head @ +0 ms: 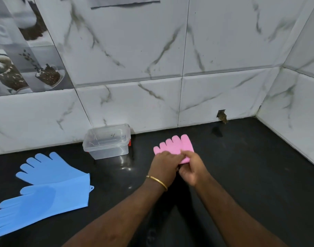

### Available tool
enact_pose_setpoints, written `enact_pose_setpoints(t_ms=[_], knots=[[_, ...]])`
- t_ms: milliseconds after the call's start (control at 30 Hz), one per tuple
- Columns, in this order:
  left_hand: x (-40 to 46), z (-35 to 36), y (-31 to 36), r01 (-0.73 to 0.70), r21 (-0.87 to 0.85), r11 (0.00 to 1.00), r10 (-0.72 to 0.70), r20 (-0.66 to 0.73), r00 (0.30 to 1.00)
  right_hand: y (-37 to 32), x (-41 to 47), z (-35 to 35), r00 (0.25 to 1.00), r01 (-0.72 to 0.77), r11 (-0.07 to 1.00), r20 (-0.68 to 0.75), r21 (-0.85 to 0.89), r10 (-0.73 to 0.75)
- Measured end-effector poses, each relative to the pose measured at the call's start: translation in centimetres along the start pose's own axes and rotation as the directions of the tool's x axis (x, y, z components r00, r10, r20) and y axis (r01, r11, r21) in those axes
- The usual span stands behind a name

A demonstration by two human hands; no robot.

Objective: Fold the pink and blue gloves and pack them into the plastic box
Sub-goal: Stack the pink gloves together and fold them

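head view, nearest first: two bare forearms reach out over the black counter (241, 175), a gold bangle (157, 180) on the left wrist. the left hand (166, 164) lies palm down on the near edge of the pink gloves (175, 146), fingers close together and pressing the fold flat. the right hand (192, 168) is curled, its fingertips pinching the pink bundle's right near corner; exactly how many fingers grip, i cannot tell. the pink finger tips fan out beyond both hands, pointing to the wall, so the bundle looks already doubled over and short. off to the near left, the blue gloves (45, 189) lie flat and unfolded, one overlapping the other, well apart from the hands. further back, against the tiled wall (152, 50), the plastic box (106, 141) sits with nothing seen inside; whether a lid is on, i cannot tell for sure. my read: we are in the pink fold, blue not yet started. the next move calls for keeping the pinch tight so the springy material doesn't unroll, then carrying it left and back to the box.
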State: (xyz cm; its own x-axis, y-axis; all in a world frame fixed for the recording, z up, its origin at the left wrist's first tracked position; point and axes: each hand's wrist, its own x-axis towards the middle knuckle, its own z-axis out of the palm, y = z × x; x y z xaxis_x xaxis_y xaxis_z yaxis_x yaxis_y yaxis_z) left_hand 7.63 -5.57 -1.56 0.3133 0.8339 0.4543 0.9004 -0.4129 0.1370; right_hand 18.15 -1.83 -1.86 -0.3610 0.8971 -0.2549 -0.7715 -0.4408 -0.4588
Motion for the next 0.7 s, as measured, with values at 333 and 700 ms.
enact_pose_setpoints(t_ms=[333,700], knots=[[-7.2,6.8,2.1,0.128,-0.006,0.992,-0.113,0.425,0.898,1.7,-1.9,-10.0,0.929,-0.2,0.904,-0.366,-0.377,0.053],[-8.0,8.0,1.9,0.023,0.027,0.999,-0.034,0.588,0.808,-0.1,-1.2,-12.7,0.872,-0.3,0.015,-0.281,-0.954,-0.402]])
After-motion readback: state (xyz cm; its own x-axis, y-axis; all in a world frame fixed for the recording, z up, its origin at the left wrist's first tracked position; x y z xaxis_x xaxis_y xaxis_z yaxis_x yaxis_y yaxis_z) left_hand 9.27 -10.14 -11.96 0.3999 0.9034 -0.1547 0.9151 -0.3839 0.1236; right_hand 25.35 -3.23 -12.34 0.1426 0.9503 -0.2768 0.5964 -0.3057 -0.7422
